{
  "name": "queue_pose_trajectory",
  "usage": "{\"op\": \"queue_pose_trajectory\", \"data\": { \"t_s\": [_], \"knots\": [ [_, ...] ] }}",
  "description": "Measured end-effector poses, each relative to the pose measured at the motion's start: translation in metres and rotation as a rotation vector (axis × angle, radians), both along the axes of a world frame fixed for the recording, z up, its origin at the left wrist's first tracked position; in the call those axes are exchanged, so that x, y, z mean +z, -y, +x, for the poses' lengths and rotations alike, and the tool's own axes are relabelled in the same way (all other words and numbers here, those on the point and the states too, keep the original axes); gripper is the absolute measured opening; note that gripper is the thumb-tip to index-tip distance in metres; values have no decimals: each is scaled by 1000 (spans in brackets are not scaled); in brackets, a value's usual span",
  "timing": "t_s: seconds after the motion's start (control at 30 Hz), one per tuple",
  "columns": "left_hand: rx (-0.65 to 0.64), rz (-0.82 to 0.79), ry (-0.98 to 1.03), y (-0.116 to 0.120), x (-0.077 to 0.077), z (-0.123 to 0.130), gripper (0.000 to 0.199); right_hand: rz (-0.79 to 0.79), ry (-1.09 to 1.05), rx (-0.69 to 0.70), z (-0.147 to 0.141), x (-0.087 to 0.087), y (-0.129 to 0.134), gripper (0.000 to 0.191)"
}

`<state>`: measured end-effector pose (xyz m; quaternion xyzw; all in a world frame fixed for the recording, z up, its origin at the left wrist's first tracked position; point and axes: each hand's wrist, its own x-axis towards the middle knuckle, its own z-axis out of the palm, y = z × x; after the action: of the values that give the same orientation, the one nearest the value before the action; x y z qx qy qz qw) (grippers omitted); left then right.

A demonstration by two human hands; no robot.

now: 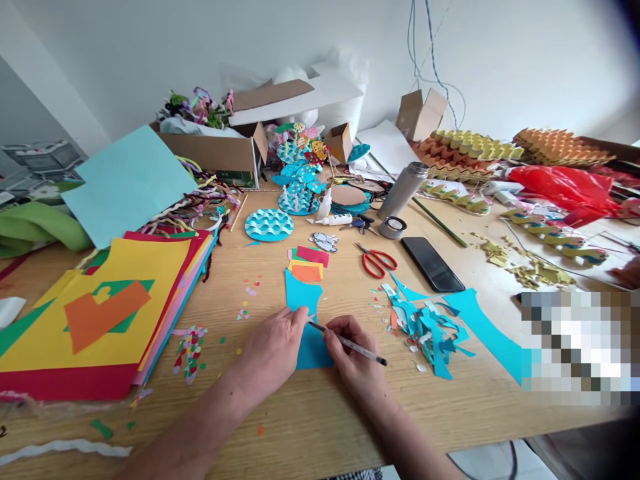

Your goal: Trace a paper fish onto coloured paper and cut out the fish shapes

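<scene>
A pen [361, 349] is gripped in my right hand [357, 360], its tip pointing left at the blue paper [313, 350]. My left hand [275, 343] rests on that sheet with its fingers bent and pressed together near the pen tip. Whatever those fingertips hold, if anything, is too small to make out. Just beyond the sheet lie small orange [306, 272] and red [313, 257] paper pieces. Red-handled scissors [379, 261] lie beyond my right hand, with a heap of blue paper scraps [433, 327] to its right.
Coloured paper sheets [155, 260] are stacked at left, beside paper confetti [190, 353]. A black phone [433, 264], a steel flask [404, 190] and a wavy blue disc [269, 225] stand or lie farther back. Egg cartons [465, 153] and a red plastic bag [563, 187] are at right.
</scene>
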<state>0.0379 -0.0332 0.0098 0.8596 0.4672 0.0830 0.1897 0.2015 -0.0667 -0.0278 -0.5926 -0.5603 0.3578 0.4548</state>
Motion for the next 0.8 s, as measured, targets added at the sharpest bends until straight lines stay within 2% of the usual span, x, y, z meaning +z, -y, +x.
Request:
{"op": "queue_pose_trajectory", "data": {
  "t_s": [0.27, 0.8],
  "knots": [
    [-4, -25, 13, -1, -3, -2, 29, -58, 28, -16, 1, -4, -1, 16],
    [-25, 66, -17, -1, -9, -2, 32, -74, 40, -12, 0, -2, -2, 15]
  ]
}}
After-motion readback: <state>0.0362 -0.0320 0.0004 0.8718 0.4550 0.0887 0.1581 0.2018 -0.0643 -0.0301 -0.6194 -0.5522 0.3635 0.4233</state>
